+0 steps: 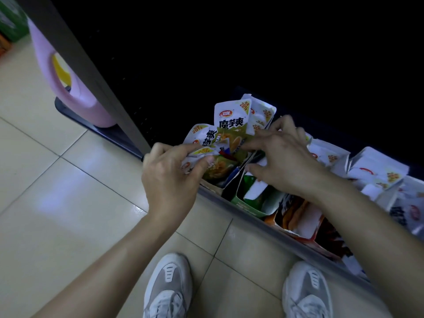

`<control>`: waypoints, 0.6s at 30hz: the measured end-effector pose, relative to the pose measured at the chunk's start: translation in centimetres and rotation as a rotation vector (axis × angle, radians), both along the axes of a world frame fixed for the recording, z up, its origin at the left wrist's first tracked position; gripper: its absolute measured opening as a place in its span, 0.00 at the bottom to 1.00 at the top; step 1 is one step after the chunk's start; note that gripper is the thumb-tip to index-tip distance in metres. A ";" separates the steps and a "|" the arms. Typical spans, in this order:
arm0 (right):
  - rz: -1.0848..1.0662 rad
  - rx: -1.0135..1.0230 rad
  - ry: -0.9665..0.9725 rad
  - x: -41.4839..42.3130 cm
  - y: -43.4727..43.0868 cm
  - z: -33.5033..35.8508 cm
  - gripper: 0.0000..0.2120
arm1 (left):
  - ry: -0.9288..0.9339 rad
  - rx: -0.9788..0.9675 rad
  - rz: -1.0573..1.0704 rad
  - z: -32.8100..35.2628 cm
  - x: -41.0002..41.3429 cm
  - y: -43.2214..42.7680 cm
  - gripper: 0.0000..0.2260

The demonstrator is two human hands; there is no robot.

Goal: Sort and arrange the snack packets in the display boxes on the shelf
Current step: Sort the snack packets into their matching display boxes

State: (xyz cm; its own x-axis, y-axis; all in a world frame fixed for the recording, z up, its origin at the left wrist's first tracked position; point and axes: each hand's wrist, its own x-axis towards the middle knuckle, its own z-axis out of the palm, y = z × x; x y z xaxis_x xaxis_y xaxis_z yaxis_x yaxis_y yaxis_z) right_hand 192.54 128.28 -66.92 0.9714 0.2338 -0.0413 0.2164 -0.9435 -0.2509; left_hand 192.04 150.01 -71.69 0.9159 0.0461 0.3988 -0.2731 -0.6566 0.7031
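Your left hand [169, 173] had its grip clamped on a crumpled green-and-white packet [202, 153], thumb and fingers pinching it above the leftmost display box [212, 188] on the shelf [263, 226]. More snack packets [231, 125] of the same kind stood upright and tilted in that box. Your right hand [282, 157] lay spread over them and over the green box [243, 204] just beside, with the fingertips touching packets - whether that grip held 1 could not be told. Further right sat an orange box [298, 228] and a heap of white packets [376, 171]. Your 2 white shoes [169, 285] stood on the tiled floor [68, 203] - near the shelf.
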 end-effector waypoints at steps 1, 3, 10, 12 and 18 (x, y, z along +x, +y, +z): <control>-0.003 0.014 -0.016 0.1 0.0 -0.3 0.17 | -0.025 0.008 0.020 0.0 0.0 0.0 0.19; 0.019 0.043 -0.047 0.1 0.1 -0.8 0.08 | -0.026 -0.016 0.046 -0.1 0.1 0.2 0.18; 0.088 0.300 -0.152 0.1 -0.7 -1.2 0.06 | 0.063 -0.113 0.036 0.1 0.5 0.2 0.19; 0.064 0.417 -0.155 0.0 -1.1 -0.4 0.04 | 0.066 -0.105 0.034 0.3 0.4 0.2 0.19; -0.070 0.541 -0.134 0.1 -2.0 1.0 0.04 | 0.168 -0.176 0.032 0.7 0.7 0.1 0.06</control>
